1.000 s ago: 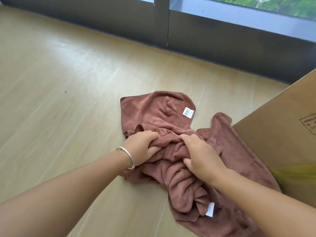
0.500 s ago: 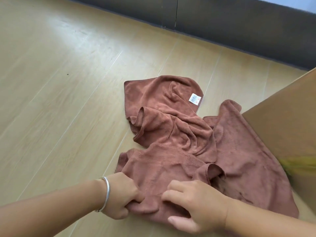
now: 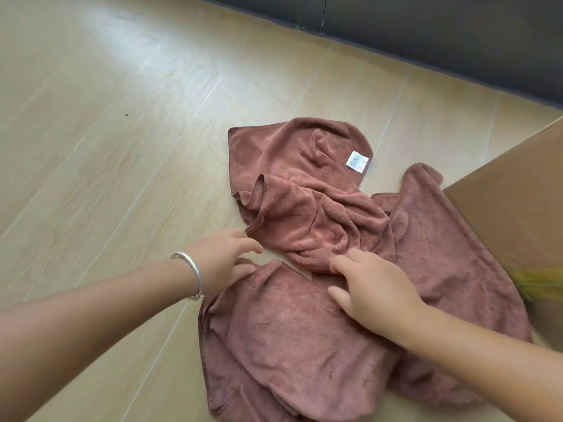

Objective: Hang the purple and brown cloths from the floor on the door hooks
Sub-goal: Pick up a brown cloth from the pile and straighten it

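Brown terry cloths lie rumpled on the wooden floor. One crumpled brown cloth with a white label is farther from me. A flatter brown cloth lies nearer. A slightly mauve piece spreads to the right against the box. My left hand, with a silver bangle, hovers with fingers spread between the two cloths, thumb at the near cloth's edge. My right hand rests with straight fingers on the cloth where the pieces meet. No door hooks are in view.
A large cardboard box stands at the right, with a yellow blur on its side. A dark wall base or door frame runs along the top. Bare wooden floor stretches to the left.
Both hands let go of the near cloth's edge, which they gripped half a second ago, and moved forward toward the crumpled cloth. The near cloth now lies flatter.
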